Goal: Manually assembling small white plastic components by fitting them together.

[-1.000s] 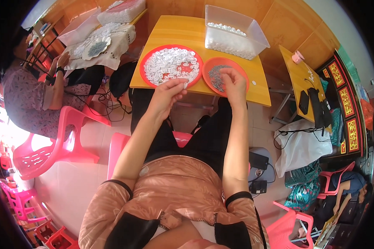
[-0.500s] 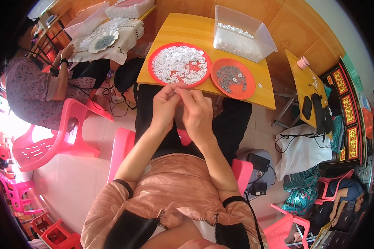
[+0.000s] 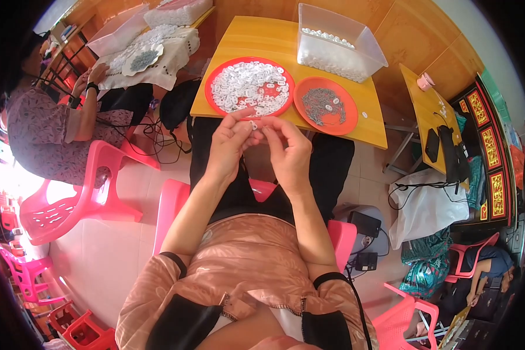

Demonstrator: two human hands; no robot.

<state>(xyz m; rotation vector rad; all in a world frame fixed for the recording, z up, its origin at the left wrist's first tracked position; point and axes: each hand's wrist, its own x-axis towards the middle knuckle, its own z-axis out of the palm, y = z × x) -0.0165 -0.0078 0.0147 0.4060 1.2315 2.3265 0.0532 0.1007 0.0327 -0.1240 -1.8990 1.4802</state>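
Both my hands meet over my lap, just off the table's near edge. My left hand (image 3: 226,149) is closed in a pinch, with a small white plastic piece (image 3: 253,125) showing at its thumb and fingertips. Close beside it, my right hand (image 3: 290,153) has its thumb and fingers bent together; whatever they grip is too small to make out. Beyond the hands lies a red round tray (image 3: 209,95) heaped with oval white plastic pieces (image 3: 239,87) with holes. To its right, an orange plate (image 3: 347,123) carries small grey metal parts (image 3: 322,105) and a few white pieces.
A clear plastic bin (image 3: 338,63) of white pieces stands at the back of the yellow table (image 3: 256,38). At left, a person (image 3: 70,128) works at a cloth-covered table (image 3: 163,73) beside a pink chair (image 3: 90,198). Cables (image 3: 151,137) trail on the floor there.
My hands have moved slightly apart, and a white piece now shows at the left fingertips. The person at left has brought both hands together.
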